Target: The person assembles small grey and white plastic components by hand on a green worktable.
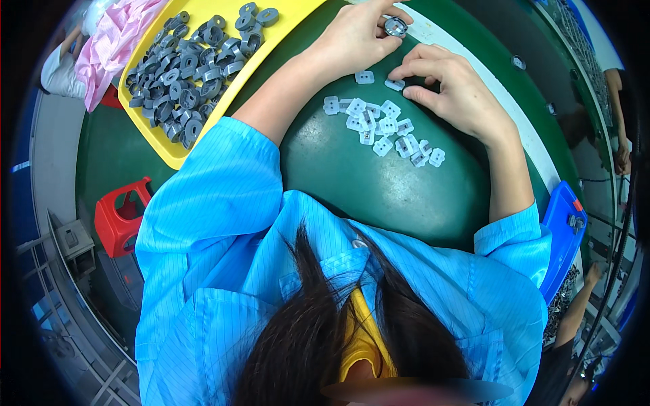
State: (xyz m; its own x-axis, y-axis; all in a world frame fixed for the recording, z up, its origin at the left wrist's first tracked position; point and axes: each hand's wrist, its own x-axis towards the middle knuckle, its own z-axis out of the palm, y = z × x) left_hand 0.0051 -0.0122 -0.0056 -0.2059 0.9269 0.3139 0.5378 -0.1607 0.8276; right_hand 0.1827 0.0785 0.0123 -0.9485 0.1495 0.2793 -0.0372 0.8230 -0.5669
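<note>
Between the fingers and thumb of my left hand [355, 37] is a round grey plastic housing [395, 27], held at the far edge of the green table [399, 196]. My right hand [452, 84] is just to its right and nearer to me. Thumb and forefinger there close on a small translucent white plastic piece [394, 84] at the tabletop. One more such piece [364, 77] lies apart to the left. Several others form a loose pile [369, 122] on the green surface, between my forearms.
At the left stands a yellow tray [177, 161] with many grey ring-shaped parts [189, 74]. A white strip [497, 84] borders a green belt [514, 61] beyond, with a few small parts on it. A blue tray [556, 237] is at the right. People work across from me and at the right.
</note>
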